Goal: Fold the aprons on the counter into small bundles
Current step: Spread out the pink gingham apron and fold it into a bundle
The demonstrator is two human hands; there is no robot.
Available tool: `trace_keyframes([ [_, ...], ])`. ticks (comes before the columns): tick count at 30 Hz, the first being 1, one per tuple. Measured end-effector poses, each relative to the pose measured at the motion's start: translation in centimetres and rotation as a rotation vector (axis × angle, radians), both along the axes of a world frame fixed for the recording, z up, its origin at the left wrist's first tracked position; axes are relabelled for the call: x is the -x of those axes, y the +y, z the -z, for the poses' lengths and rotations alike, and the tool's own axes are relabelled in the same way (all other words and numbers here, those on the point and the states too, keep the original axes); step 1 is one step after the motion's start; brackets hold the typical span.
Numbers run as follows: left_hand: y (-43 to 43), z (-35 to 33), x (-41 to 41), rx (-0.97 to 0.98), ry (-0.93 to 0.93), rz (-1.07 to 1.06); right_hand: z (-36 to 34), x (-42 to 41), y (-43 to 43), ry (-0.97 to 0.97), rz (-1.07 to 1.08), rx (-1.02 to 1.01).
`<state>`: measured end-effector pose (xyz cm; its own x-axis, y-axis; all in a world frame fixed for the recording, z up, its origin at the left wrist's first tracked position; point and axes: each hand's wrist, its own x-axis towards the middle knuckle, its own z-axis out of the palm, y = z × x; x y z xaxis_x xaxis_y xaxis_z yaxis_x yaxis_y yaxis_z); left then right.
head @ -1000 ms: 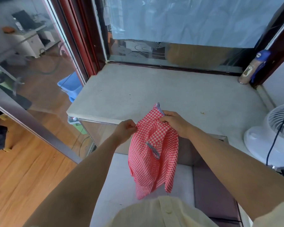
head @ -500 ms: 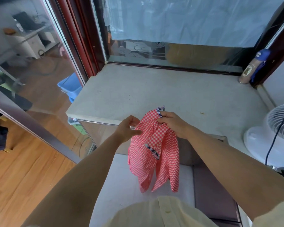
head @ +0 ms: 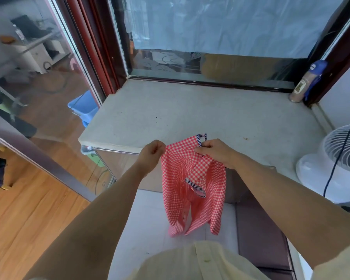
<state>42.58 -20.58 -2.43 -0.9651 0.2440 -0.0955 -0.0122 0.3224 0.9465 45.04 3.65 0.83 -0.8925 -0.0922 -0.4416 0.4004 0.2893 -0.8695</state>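
A red-and-white checked apron (head: 192, 184) with blue striped trim hangs in the air in front of the counter's near edge. My left hand (head: 151, 153) pinches its top left corner. My right hand (head: 216, 152) grips its top right edge near the striped loop. The cloth drops in loose folds below both hands, its lower end over the white floor. The pale stone counter (head: 190, 116) lies just beyond my hands.
A bottle with a blue cap (head: 307, 81) stands in the counter's far right corner. A white fan (head: 335, 162) with a dark cord sits at the right. Glass panels and a dark red frame border the left and back. A blue bin (head: 83, 108) shows behind the glass.
My left hand let the cloth slip, then took the top left corner and pulled it outward. The apron's top edge is now stretched between both hands and hangs flatter.
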Motion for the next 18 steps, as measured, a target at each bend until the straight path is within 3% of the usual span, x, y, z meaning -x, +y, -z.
trace_keyframes([
  [4,1.1,-0.9,-0.9,-0.073,-0.126,0.089,-0.2,0.1,-0.7,0.009,0.036,0.154],
  [7,1.8,-1.0,-1.3,-0.041,-0.051,0.206,-0.6,0.0,-1.3,0.005,-0.015,0.134],
  [10,2.2,-0.8,-1.2,0.031,0.045,0.129,-0.9,-0.4,-1.7,0.019,-0.015,0.141],
  [15,2.1,-1.1,-1.3,0.076,-0.105,0.141,-1.1,-0.5,-1.6,0.032,-0.013,0.166],
  [18,2.3,-0.9,-1.3,0.211,-0.043,0.108,-1.1,-0.6,-1.7,0.03,-0.024,0.17],
])
